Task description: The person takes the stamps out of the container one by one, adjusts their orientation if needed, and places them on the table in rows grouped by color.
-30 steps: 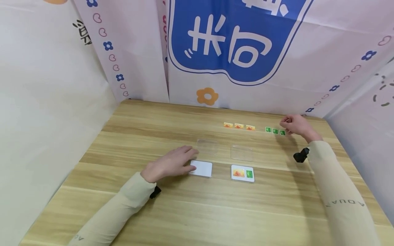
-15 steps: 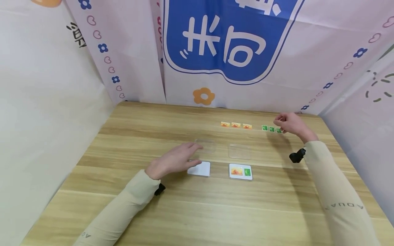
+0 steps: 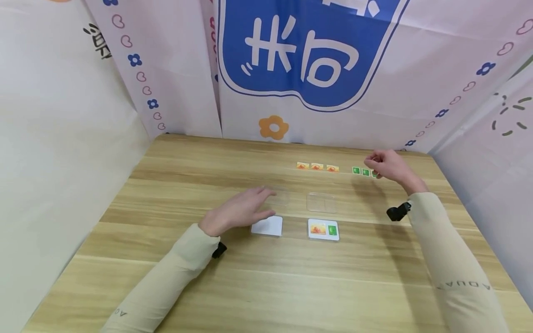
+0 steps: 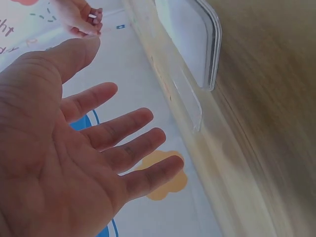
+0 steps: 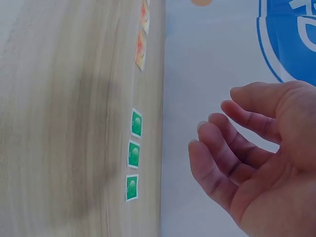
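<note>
since a second ago, the right hand [image 3: 389,165] has shifted leftward above the green stickers [image 3: 365,172], hiding part of the rightmost one in the head view, while the left hand [image 3: 235,212] has moved toward the left clear case [image 3: 280,196], which lies beyond and left of the stickered card [image 3: 323,237]. left fingers are spread and nearly straight, holding nothing; that hand hovers left of the stickered card, its thumb above the blank white card [image 3: 267,226], itself lying left of the stickered card. right fingers are loosely bent, thumb and index tips close together; whether those tips touch, i cannot tell. the three green stickers lie in a row beyond and right of the stickered card; three orange stickers [image 3: 317,166] line up well beyond it, and the right clear case [image 3: 320,202] lies just beyond it on the wooden table [image 3: 300,286].
</note>
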Demonstrator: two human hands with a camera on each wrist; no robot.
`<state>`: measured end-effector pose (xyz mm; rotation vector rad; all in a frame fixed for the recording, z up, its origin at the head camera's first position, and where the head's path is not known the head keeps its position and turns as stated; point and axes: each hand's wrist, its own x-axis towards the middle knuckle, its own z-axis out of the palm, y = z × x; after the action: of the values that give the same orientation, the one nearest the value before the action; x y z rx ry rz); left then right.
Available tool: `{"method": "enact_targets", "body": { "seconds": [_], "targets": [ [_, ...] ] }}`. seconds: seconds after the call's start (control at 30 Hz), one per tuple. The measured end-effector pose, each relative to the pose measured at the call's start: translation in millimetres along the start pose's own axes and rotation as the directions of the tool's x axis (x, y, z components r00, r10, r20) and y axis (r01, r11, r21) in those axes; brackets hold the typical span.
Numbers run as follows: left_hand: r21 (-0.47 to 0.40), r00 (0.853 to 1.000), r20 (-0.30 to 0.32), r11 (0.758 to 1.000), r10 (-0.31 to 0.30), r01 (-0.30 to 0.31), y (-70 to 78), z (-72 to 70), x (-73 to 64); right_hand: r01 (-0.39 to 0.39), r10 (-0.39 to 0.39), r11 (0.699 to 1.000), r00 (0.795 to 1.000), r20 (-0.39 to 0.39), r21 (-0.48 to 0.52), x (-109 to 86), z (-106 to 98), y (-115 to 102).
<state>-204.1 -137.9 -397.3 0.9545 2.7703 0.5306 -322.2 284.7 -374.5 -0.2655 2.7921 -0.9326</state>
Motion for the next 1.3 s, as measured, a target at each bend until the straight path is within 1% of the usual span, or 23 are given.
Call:
{"method": "enact_targets", "body": {
  "seconds": [0.27, 0.43, 0.57, 0.8, 1.0, 1.17, 1.3],
  "targets": [
    [-0.018, 0.999, 0.030, 1.000, -0.022, 0.023, -0.2, -1.6, 6.0, 0.016, -0.016, 1.000, 1.000, -0.016, 0.018, -8.5, -2.3, -11.5],
    [-0.026, 0.999, 0.024, 0.999, -0.025, 0.025, 0.6, -0.6, 8.9, 0.024, -0.023, 0.999, 0.999, -0.034, 0.041, -16.1, -2.3, -17.3],
    [-0.024, 1.000, 0.019, 1.000, -0.018, 0.018, 3.2, -0.6, 11.1, 0.031, -0.030, 0.999, 0.999, -0.045, 0.031, -22.7, -0.8, -22.4],
    [-0.027, 1.000, 0.020, 1.000, -0.013, 0.013, 10.2, -0.6, 12.9, 0.077, -0.076, 0.996, 0.997, -0.030, 0.035, -32.7, 6.7, -29.6],
    [-0.013, 1.000, 0.022, 1.000, -0.013, 0.014, 14.3, 1.5, 14.4, 0.100, -0.098, 0.993, 0.994, -0.042, 0.061, -39.1, 17.0, -34.1],
    [-0.031, 1.000, 0.025, 0.999, -0.011, 0.012, 18.2, 4.4, 16.2, 0.109, -0.109, 0.992, 0.994, -0.017, 0.064, -42.2, 25.6, -37.1],
    [-0.014, 1.000, 0.019, 1.000, 0.008, -0.008, 20.4, 7.5, 17.8, 0.120, -0.119, 0.991, 0.993, -0.025, 0.066, -44.6, 31.3, -40.7]
  ]
}}
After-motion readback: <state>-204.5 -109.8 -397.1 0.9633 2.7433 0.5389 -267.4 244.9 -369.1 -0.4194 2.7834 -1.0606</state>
